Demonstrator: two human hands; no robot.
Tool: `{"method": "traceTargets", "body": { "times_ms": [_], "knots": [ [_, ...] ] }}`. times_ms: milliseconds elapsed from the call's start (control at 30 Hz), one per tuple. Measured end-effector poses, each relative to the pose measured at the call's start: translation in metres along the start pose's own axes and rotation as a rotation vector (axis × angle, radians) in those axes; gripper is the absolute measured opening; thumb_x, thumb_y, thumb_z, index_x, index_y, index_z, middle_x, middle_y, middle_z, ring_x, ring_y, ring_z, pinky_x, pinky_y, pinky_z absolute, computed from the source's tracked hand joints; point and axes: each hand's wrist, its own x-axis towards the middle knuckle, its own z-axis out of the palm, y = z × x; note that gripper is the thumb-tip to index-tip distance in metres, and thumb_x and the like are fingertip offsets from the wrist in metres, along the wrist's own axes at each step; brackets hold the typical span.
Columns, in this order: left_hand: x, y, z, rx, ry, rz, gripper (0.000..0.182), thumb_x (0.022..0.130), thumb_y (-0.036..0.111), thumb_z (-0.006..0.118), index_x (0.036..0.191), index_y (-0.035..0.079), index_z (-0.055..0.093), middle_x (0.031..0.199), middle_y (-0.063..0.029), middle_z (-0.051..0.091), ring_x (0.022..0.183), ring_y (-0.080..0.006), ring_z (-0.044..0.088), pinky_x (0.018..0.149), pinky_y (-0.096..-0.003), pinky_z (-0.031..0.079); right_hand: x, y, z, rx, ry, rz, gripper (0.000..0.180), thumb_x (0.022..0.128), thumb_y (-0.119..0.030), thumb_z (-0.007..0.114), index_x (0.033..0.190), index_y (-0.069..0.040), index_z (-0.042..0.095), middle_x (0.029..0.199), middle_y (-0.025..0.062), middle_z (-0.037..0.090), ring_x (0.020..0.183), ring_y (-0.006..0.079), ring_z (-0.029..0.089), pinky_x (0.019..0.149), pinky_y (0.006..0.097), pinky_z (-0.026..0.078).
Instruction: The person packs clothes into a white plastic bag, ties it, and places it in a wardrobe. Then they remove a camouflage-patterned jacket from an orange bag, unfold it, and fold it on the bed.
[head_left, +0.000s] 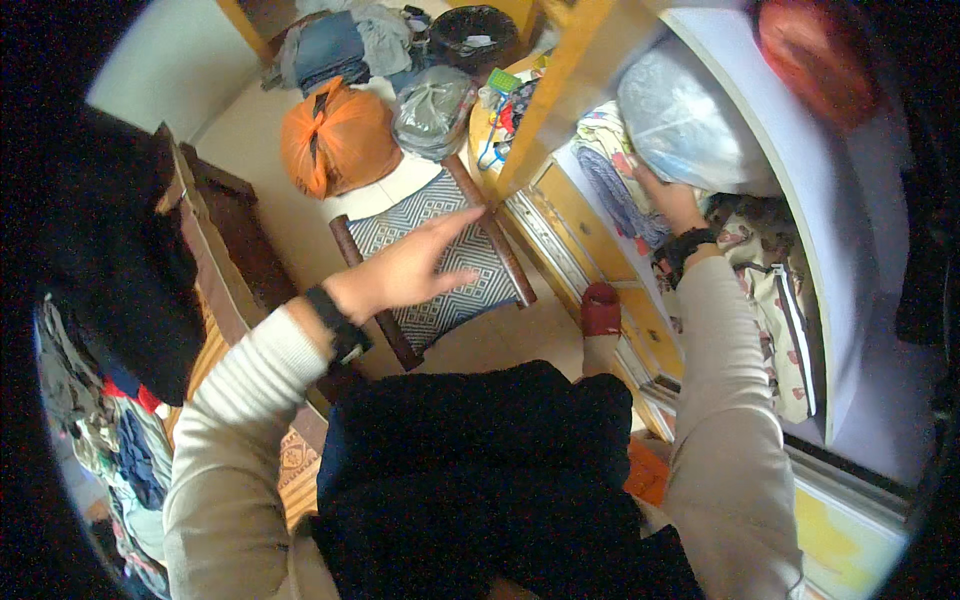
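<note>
My left hand (409, 266) hangs in the air over a low stool (442, 255) with a patterned woven seat; its fingers are apart and hold nothing. Inside a wardrobe compartment at the right, my right hand (671, 199) reaches to a stack of folded clothes (615, 172), beside a large translucent plastic bag (686, 120). Its fingertips are partly hidden against the cloth and the bag, so I cannot tell whether they grip anything. Below that wrist lies a cream patterned garment (780, 330) with a dark and white stripe.
Beyond the stool stand a tied orange bag (341, 139), a clear bag (433, 112) and folded jeans (326, 49). A black-lined bin (476, 34) is behind them. The wooden door edge (562, 97) rises left of the compartment. Clothes (135, 450) are piled at far left.
</note>
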Motion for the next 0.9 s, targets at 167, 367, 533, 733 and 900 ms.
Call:
{"method": "traceTargets", "body": {
  "times_ms": [167,367,533,733,900],
  "knots": [
    [0.148,0.028,0.039,-0.978,0.075,-0.330,0.075,0.098,0.043,0.048,0.148,-0.004,0.017,0.153,-0.0181,0.027,0.142,-0.0259,0.025,0.116,-0.0379,0.021,-0.011,-0.001,0.018,-0.046,0.117,0.058,0.051,0.082,-0.037,0.071,0.120,-0.004,0.062,0.123,0.0155,0.061,0.115,0.0310,0.055,0.099,0.0389,0.040],
    [0.239,0.062,0.083,-1.293,0.120,-0.278,0.090,0.094,0.063,0.036,0.148,-0.005,0.013,0.153,-0.0228,0.021,0.143,-0.0296,0.023,0.117,-0.0388,0.018,0.007,0.003,0.014,0.004,0.187,-0.119,0.055,0.081,-0.039,0.072,0.122,-0.005,0.059,0.125,0.0168,0.059,0.119,0.0307,0.052,0.102,0.0389,0.037],
    [0.273,0.063,0.084,-1.262,0.272,-0.372,0.070,0.093,0.057,0.047,0.129,-0.003,0.047,0.125,-0.0209,0.054,0.115,-0.0302,0.052,0.103,-0.0388,0.041,0.016,0.005,0.017,-0.024,0.122,-0.018,0.063,0.084,-0.047,0.059,0.134,-0.011,0.049,0.138,0.0138,0.048,0.129,0.0323,0.041,0.107,0.0456,0.027],
    [0.264,0.070,0.072,-1.489,0.205,-0.258,0.056,0.093,0.036,0.059,0.120,-0.010,0.041,0.120,-0.0235,0.048,0.108,-0.0326,0.054,0.101,-0.0405,0.045,-0.005,-0.006,0.028,-0.528,-0.094,0.108,0.060,0.090,-0.048,0.050,0.143,-0.022,0.042,0.150,0.0104,0.037,0.139,0.0310,0.032,0.110,0.0565,0.014],
    [0.266,0.076,0.076,-1.513,0.148,-0.174,0.059,0.094,0.035,0.059,0.129,-0.006,0.036,0.125,-0.0224,0.046,0.112,-0.0320,0.053,0.101,-0.0397,0.046,0.018,0.014,0.040,-0.483,-0.059,-0.127,0.044,0.083,-0.029,0.057,0.125,-0.014,0.056,0.134,0.0138,0.052,0.125,0.0328,0.046,0.105,0.0483,0.033]
  ]
}}
